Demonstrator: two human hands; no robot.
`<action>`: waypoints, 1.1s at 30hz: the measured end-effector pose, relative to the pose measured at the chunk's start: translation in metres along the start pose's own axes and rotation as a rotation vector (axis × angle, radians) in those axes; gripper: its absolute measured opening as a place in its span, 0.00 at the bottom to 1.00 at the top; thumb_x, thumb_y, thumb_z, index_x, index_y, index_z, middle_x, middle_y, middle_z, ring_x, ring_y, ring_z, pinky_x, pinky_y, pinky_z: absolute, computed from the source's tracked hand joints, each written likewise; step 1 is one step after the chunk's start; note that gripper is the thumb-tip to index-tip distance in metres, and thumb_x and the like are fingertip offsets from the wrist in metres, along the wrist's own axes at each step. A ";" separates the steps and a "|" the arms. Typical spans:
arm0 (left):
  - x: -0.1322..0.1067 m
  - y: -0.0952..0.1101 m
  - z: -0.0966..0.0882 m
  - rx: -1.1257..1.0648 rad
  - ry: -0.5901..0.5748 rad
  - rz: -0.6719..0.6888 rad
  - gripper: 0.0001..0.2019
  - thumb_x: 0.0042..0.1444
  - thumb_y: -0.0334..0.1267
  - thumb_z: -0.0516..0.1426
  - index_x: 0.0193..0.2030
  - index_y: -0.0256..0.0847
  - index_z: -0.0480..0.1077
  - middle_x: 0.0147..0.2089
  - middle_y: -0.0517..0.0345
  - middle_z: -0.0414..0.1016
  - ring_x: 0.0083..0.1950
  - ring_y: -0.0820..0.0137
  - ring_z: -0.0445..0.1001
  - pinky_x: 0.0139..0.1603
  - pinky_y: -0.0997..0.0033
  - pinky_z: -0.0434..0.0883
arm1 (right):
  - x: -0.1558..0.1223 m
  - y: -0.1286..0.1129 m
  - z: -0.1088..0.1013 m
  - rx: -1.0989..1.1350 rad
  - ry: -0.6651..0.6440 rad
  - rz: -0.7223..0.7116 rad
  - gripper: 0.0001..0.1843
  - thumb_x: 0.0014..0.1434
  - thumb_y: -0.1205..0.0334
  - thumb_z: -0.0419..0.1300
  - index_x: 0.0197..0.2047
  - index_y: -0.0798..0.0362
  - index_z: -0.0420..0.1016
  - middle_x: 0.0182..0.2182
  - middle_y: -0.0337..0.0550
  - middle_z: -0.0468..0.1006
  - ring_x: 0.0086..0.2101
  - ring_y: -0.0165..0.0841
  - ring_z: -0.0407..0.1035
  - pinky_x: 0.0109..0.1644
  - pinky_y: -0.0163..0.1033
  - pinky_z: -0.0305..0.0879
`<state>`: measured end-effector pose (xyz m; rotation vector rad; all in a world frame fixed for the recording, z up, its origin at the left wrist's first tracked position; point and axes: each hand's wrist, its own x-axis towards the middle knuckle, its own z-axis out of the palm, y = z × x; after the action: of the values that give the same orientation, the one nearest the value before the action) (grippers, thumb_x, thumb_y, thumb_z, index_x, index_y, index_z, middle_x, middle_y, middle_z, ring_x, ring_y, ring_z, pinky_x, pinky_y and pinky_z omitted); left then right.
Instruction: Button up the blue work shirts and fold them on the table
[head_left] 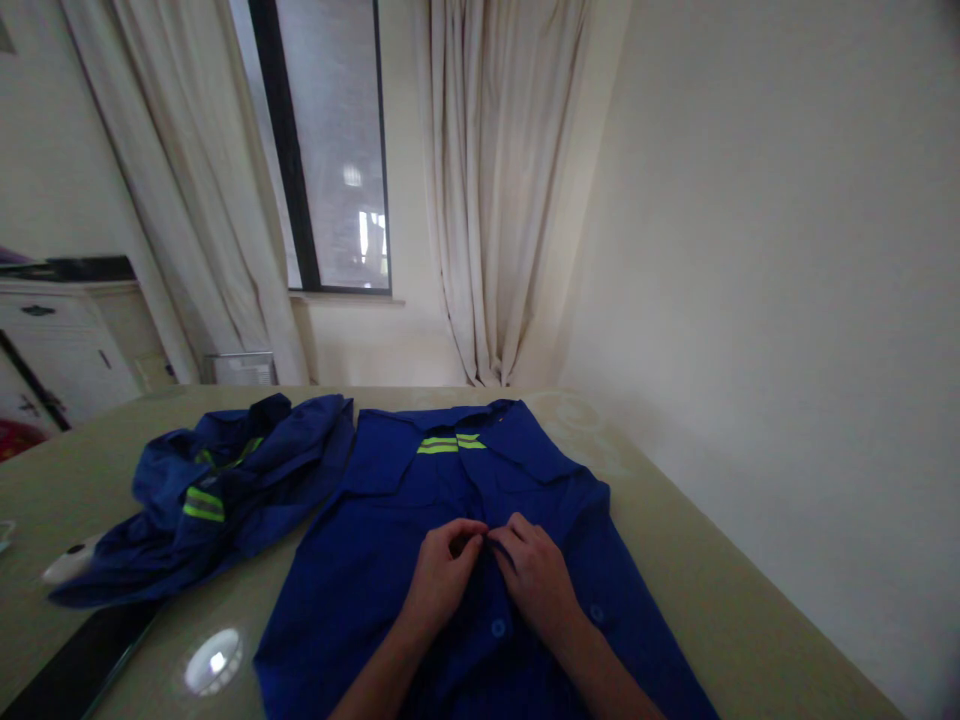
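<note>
A blue work jacket (pixel 352 590) lies spread on the table, its collar end pointing away from me. Yellow-green reflective strips (pixel 437 445) cross it near the top. At its front opening, my left hand (pixel 448 565) pinches the fabric edge between thumb and fingers. Close beside it, my right hand (pixel 531 565) also has its fingertips closed on the jacket's front edge. What exactly sits between the fingertips is too small to make out. One button (pixel 498 628) shows below the hands, and another button (pixel 597 612) lies to the right.
A second blue garment (pixel 240 500) with reflective strips lies crumpled on the left of the table (pixel 750 600). A white object (pixel 71 563) pokes out beneath it, near a dark flat panel (pixel 82 660). A wall (pixel 787 300) runs along the right; curtains (pixel 502 180) hang behind.
</note>
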<state>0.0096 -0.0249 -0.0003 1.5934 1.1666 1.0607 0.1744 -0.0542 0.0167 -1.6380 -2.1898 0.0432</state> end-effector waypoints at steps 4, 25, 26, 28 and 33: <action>0.000 -0.002 -0.001 0.004 -0.013 0.014 0.16 0.59 0.45 0.57 0.46 0.40 0.80 0.45 0.53 0.85 0.47 0.61 0.81 0.53 0.63 0.75 | -0.001 0.000 0.004 -0.025 0.019 -0.020 0.12 0.68 0.68 0.55 0.47 0.48 0.78 0.42 0.43 0.76 0.40 0.38 0.70 0.46 0.41 0.63; -0.013 0.004 -0.001 0.527 -0.062 0.156 0.28 0.60 0.30 0.55 0.67 0.48 0.63 0.50 0.56 0.78 0.53 0.62 0.73 0.55 0.63 0.67 | 0.006 0.012 -0.004 0.348 0.356 0.152 0.05 0.68 0.63 0.56 0.39 0.50 0.72 0.37 0.44 0.74 0.40 0.38 0.72 0.48 0.41 0.66; -0.013 0.005 -0.003 0.583 -0.053 0.186 0.24 0.61 0.31 0.56 0.63 0.48 0.66 0.52 0.55 0.77 0.55 0.61 0.71 0.56 0.61 0.66 | 0.007 0.014 -0.006 0.329 0.377 0.159 0.06 0.69 0.63 0.56 0.39 0.50 0.72 0.38 0.44 0.74 0.40 0.38 0.71 0.48 0.41 0.66; -0.012 0.007 -0.007 0.669 -0.073 0.227 0.12 0.62 0.34 0.56 0.52 0.47 0.73 0.52 0.56 0.76 0.55 0.60 0.69 0.55 0.61 0.65 | 0.006 0.016 -0.009 0.219 0.367 0.160 0.05 0.68 0.64 0.56 0.39 0.51 0.72 0.39 0.45 0.74 0.42 0.38 0.70 0.49 0.41 0.66; -0.012 0.007 -0.007 0.702 -0.109 0.237 0.06 0.65 0.32 0.55 0.40 0.45 0.73 0.46 0.59 0.76 0.48 0.63 0.69 0.49 0.64 0.64 | 0.002 0.007 -0.013 -0.215 0.143 0.064 0.02 0.62 0.64 0.63 0.36 0.52 0.77 0.42 0.47 0.76 0.46 0.43 0.68 0.53 0.49 0.62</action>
<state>0.0024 -0.0370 0.0069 2.3470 1.3849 0.7204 0.1850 -0.0530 0.0269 -1.7652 -2.0931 -0.2925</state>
